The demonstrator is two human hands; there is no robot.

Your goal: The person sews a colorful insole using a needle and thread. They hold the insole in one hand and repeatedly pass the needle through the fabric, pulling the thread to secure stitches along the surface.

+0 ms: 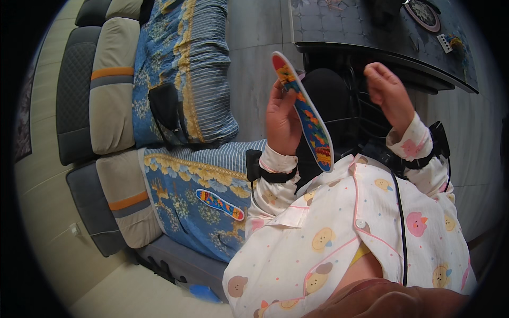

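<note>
My left hand point(284, 115) grips an embroidered shoe insole point(312, 123) at its edge, thumb on the patterned face. The insole is tilted, with a white rim, a red end and a blue ground with colourful motifs. To the right of it, apart from the insole, my right hand point(383, 89) is raised with thumb and forefinger pinched together; whether a needle or thread is between them cannot be seen. A second insole point(220, 204) of like pattern lies flat on the blue sofa cover at my left.
A sofa with a blue floral cover point(175, 214) runs along the left, with a black bag point(165, 105) on it. A dark table point(358, 31) stands ahead, bearing a round mat point(423, 15), a white holed card point(444, 43) and coloured thread point(456, 41). Cables hang from both wrist straps.
</note>
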